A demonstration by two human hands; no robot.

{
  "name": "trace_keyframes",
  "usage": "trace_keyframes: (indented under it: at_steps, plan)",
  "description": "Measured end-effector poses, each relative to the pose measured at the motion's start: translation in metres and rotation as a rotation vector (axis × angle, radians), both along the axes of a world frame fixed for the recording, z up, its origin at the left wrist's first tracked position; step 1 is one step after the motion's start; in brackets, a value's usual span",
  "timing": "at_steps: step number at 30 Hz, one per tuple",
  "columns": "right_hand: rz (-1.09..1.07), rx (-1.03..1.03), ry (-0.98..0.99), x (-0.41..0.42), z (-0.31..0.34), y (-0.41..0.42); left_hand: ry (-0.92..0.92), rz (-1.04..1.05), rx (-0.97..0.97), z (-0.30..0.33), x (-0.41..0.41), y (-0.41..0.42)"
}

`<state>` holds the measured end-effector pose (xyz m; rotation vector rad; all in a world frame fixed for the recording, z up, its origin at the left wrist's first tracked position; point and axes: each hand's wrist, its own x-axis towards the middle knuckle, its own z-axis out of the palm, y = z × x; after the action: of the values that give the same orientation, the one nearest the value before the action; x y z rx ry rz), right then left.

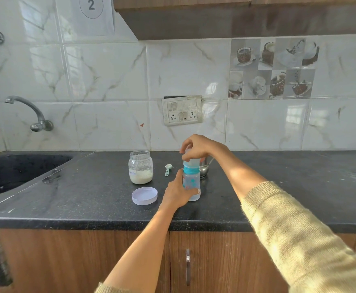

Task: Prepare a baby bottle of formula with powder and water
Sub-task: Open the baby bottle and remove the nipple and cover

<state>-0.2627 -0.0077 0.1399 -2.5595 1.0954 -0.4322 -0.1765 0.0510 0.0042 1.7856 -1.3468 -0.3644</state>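
From the head camera, the baby bottle [191, 182] stands upright on the dark counter [278, 187] near the centre of the view. The left hand [178, 193] wraps around its lower body, thumb across the front, steadying it. The right hand [194, 148] comes down from twelve o'clock, fingers curled around the clear cap [191, 160] that sits over the teal collar [191, 170]. At about ten o'clock of the bottle, the powder jar [140, 170] stands open, roughly a third full, with its lid [144, 196] lying upturned at eight o'clock. The measuring scoop [168, 169] rests at eleven o'clock, just beside the bottle, and a small steel pot [204, 168] stands behind at one o'clock. Whether the bottle already holds powder or water cannot be told; the open jar suggests scooping is either done or about to begin, so the cap is either going on or coming off.
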Motion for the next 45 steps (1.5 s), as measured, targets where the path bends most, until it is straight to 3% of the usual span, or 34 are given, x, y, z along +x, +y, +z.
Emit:
trace_keyframes:
  at_steps: [7, 15, 24, 39, 45]
  plan:
    - [0.032, 0.204, -0.300, -0.031, -0.004, -0.013, -0.001, 0.001, 0.006, 0.001, -0.001, 0.003]
    - [-0.246, 0.397, -0.578, -0.072, -0.081, -0.040, 0.000, -0.008, -0.009, 0.001, 0.000, 0.004]
    - [-0.331, 0.182, -0.572, -0.071, -0.122, -0.051, -0.008, -0.001, 0.000, 0.000, 0.001, 0.000]
    - [-0.287, 0.102, -0.505, -0.069, -0.135, -0.061, -0.017, 0.009, -0.002, 0.000, 0.002, -0.002]
    - [-0.254, -0.065, -0.832, -0.055, -0.100, -0.052, 0.009, 0.008, -0.008, -0.001, 0.002, -0.002]
